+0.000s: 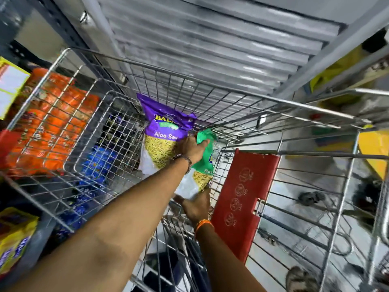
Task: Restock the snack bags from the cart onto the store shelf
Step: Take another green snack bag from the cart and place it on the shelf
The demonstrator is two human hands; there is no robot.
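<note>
- Snack bags are the concern: a purple snack bag (163,131) marked "Aloo Sev" and a green snack bag (203,160) stand up together inside the wire cart (231,98), near its middle and against the far mesh.
- Left hand (192,147) reaches in between the two, closed around the gathered top of the green snack bag while its back presses the purple one's lower edge; whether it also pinches the purple bag I cannot tell.
- Right hand (196,205) sits lower, fingers curled under the green bag's bottom corner, supporting it from beneath.
- Judging by this, the step in hand is lifting bags out of the cart, with the shelving still ahead.
- To do it well, I would keep the grip on the sealed top seam and the base, not on the puffed middle, since the contents look brittle and crush easily.
- Lift straight up and clear of the cart rim before turning, so the film does not snag on the wire.
- Red child-seat flap (242,203) stands just beside the right hand; swing the bags away from it.
- Orange packets (50,123) fill the store shelf (40,241) seen through the cart's left side, with blue packets (96,159) near them and a yellow packet (14,237) lower down; match each bag to its own row, label facing out.
- Much of the frame is motion-blurred, so whether further bags lie on the cart's floor is unclear.
</note>
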